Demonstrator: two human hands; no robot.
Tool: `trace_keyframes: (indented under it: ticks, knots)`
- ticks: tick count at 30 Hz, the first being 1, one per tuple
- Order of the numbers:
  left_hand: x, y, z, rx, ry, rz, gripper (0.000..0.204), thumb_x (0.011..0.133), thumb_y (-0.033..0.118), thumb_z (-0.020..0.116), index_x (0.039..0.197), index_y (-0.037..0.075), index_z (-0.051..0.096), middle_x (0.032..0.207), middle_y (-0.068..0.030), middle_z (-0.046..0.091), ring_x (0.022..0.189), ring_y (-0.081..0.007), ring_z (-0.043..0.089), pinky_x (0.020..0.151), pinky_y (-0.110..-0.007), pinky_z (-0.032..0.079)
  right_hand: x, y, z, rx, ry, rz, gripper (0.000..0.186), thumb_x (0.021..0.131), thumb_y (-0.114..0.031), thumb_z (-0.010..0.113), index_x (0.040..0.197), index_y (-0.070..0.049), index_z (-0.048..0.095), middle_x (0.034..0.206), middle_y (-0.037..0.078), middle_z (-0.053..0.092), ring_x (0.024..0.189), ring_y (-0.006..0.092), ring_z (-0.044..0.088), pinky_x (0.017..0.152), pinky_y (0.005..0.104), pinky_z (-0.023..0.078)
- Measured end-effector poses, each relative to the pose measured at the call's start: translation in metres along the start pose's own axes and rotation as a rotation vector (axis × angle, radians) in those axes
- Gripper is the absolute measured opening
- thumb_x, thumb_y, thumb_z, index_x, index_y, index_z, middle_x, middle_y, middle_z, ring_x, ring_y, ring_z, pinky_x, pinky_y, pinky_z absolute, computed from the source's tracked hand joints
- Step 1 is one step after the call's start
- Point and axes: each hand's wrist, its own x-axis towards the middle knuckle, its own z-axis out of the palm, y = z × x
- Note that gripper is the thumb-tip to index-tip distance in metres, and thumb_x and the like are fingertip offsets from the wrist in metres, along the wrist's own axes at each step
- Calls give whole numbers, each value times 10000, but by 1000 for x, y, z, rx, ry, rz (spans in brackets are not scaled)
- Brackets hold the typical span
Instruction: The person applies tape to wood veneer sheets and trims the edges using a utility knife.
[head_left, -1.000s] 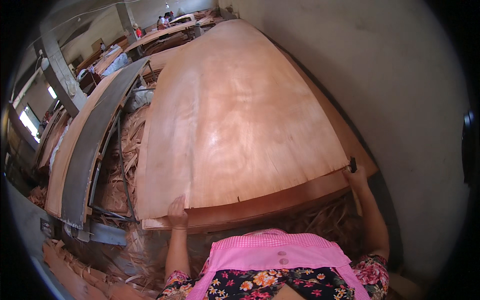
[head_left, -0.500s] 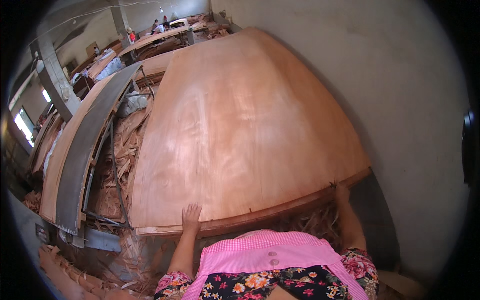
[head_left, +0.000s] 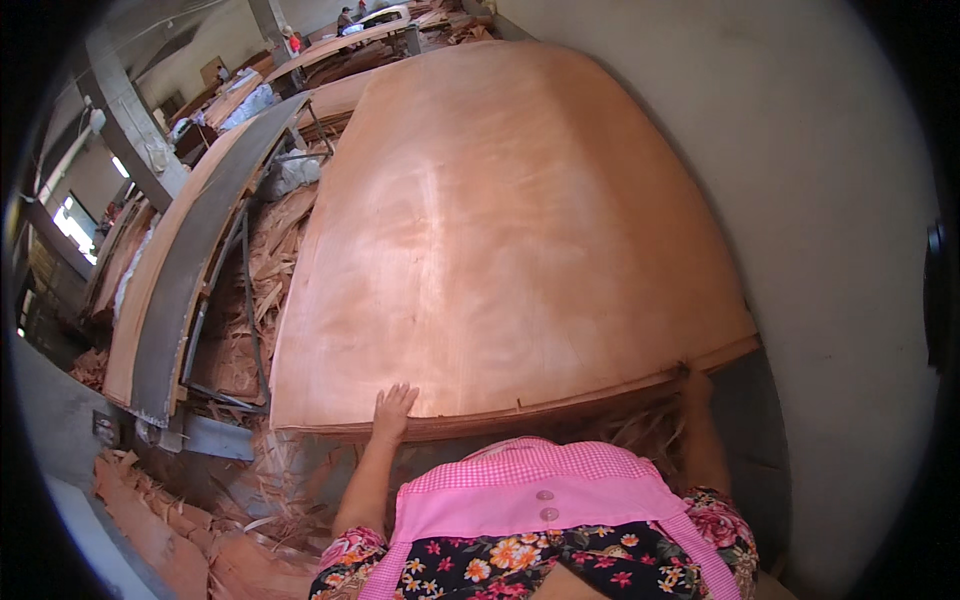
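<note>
A broad stack of reddish-brown wood veneer sheets (head_left: 480, 230) lies in front of me, its near edge close to my apron. My left hand (head_left: 395, 408) rests flat on the top sheet near that edge, fingers slightly spread. At the near right corner, my right hand (head_left: 697, 385) is closed around the sheet's edge, its fingers partly hidden there. A small dark spot shows beside its fingertips; I cannot make out what it is.
A plain wall (head_left: 810, 180) runs along the right. To the left stands a long narrow bench with a dark top (head_left: 215, 220). Veneer scraps (head_left: 265, 270) fill the gap between bench and stack, and more scraps (head_left: 150, 520) lie at lower left. People are far back.
The view has shifted slightly, so the bench and pillars sit farther right. The sheet's near left corner now lies more even with the stack. Both hands stay at the near edge.
</note>
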Motion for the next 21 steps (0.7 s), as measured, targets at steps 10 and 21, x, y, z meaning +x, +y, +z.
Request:
trace_keyframes:
  ticks: [10, 21]
  knots:
    - [19, -19, 8, 36, -250, -152, 538, 697, 19, 463, 1208, 188, 458, 1278, -81, 419, 1207, -271, 352, 1000, -524, 168, 18, 21, 17, 257, 20, -221, 388, 803, -347, 502, 1139, -151, 504, 947, 184, 584, 857, 364, 560, 736, 433, 443]
    - [8, -22, 15, 71, -89, -187, 495, 735, -24, 391, 1225, 46, 412, 1274, -183, 390, 1181, -350, 353, 972, -420, 282, 1, -8, 8, -18, -94, -124, 629, 762, -148, 547, 1319, -264, 280, 821, 180, 591, 731, 330, 579, 626, 425, 444]
